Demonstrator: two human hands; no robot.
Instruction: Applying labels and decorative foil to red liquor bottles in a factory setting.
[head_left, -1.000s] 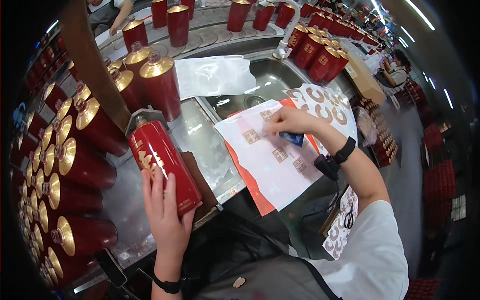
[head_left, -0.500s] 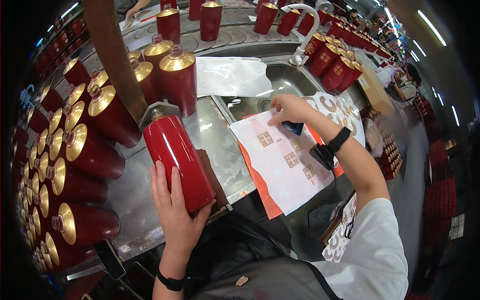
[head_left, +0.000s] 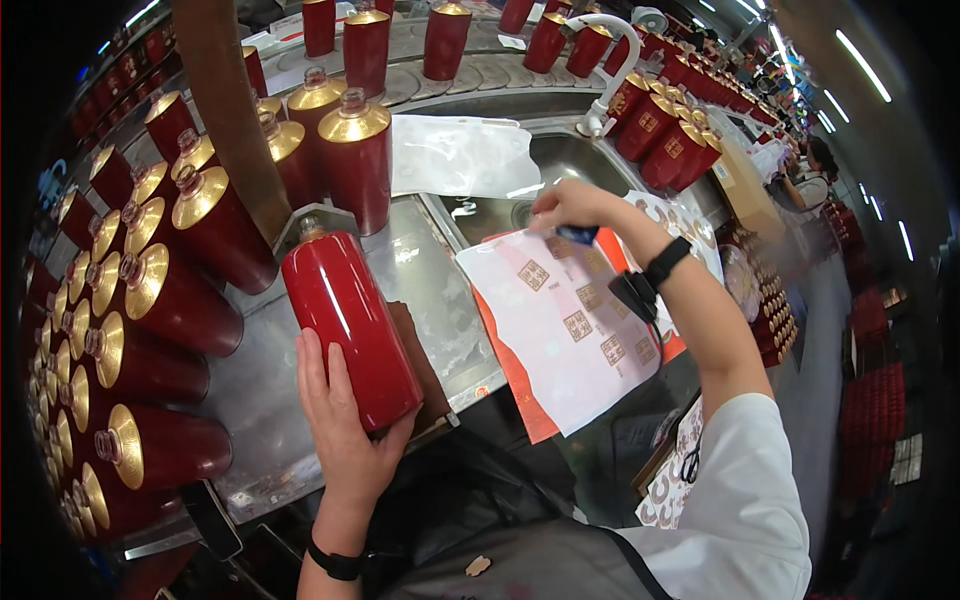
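Observation:
A glossy red bottle with a gold shoulder lies tilted on a stand, its neck resting in a metal holder. My left hand is wrapped round its lower end, fingers along the side and thumb at the base. To the right, a white sheet of gold square decals lies over an orange-red sheet. At the far edge of the decal sheet, my right hand pinches a small dark blue flat piece. Whether those fingers also touch the sheet, I cannot tell.
Several upright red bottles crowd the left side. A brown post rises beside them. Behind the sheets is a metal sink with a white faucet. Bottles stand along a curved conveyor at the back.
My right hand has moved slightly left and away from me with the blue piece. Bottles on the conveyor have shifted right. My left hand keeps its hold on the bottle.

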